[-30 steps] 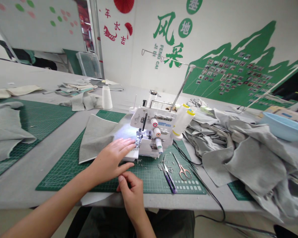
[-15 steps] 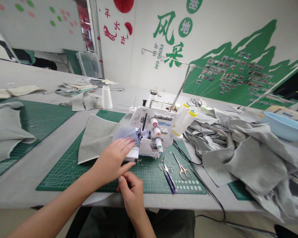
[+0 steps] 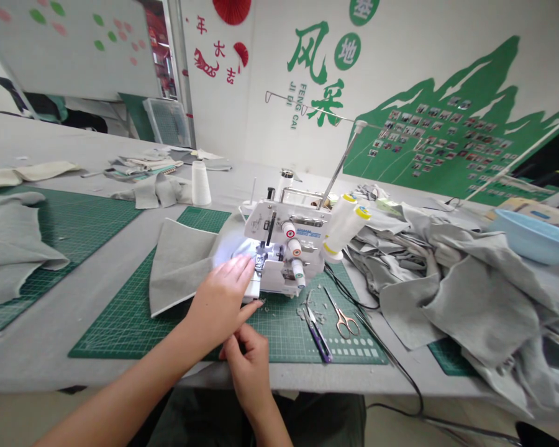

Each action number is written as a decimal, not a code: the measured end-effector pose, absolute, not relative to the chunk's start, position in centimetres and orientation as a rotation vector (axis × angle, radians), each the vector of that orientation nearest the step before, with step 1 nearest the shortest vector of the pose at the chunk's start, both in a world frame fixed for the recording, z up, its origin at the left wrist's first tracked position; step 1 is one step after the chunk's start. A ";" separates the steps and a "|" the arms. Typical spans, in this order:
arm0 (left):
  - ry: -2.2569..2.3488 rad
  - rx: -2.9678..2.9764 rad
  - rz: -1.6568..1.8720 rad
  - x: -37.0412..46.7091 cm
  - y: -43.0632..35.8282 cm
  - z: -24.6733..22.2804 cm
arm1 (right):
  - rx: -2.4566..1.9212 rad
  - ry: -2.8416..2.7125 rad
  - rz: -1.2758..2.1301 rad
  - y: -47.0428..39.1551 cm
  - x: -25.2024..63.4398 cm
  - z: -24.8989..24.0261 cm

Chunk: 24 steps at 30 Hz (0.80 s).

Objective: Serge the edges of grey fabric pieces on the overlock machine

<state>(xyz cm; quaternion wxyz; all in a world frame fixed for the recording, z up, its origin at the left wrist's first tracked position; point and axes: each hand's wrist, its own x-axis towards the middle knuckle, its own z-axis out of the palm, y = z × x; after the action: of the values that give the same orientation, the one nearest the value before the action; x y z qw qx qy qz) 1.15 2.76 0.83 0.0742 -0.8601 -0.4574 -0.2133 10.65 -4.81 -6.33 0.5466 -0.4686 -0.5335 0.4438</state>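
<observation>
Left hand [image 3: 214, 304]: palm down, fingers straight and close together over the grey cloth [image 3: 179, 267]; thumb spread apart.
Right hand [image 3: 250, 366]: curled near the left; cannot tell whether it grips anything.
Cloth lie: left of the sewing machine [image 3: 277, 276], pale edge facing left; long axis unclear, partly hidden.
Scissors [image 3: 339, 313]: one.
Purple snips [image 3: 321, 345]: one.
Yellow-topped cones [image 3: 351, 233]: two.
</observation>
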 end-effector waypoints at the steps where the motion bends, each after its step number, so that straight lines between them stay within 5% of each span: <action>1: -1.389 -2.581 -0.633 1.3 2.8 1.0 | -1.112 -1.263 1.054 -4.8 10.6 -6.3; 24: -1.482 -2.542 -0.559 1.9 3.5 2.2 | -1.146 -1.322 0.960 -5.1 10.7 -6.5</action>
<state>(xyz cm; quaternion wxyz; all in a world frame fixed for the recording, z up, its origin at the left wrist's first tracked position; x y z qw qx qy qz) 1.94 3.45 2.19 0.0731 -0.8464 -0.4936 -0.1860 10.69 -5.07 -6.48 0.5421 -0.4825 -0.5567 0.4041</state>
